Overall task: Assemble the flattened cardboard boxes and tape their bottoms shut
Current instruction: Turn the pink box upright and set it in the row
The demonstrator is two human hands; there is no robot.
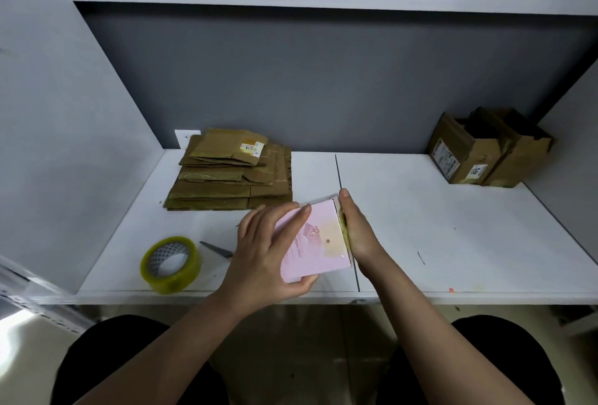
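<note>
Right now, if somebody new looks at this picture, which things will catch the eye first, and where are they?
First, the pink box at the middle front of the white table: the left hand grips it, and the right hand presses flat on its right side. Next, the tape roll at front left, with the stack of flat cardboard behind it. Two opened brown boxes stand in the far right corner.

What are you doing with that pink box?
A person is putting together a small pink box on the white table. The left hand grips it from the left side, and the right hand presses flat against its right side. A roll of tape and scissors wait nearby. Flattened cardboard boxes are stacked behind, and assembled boxes sit at the far right.
</note>
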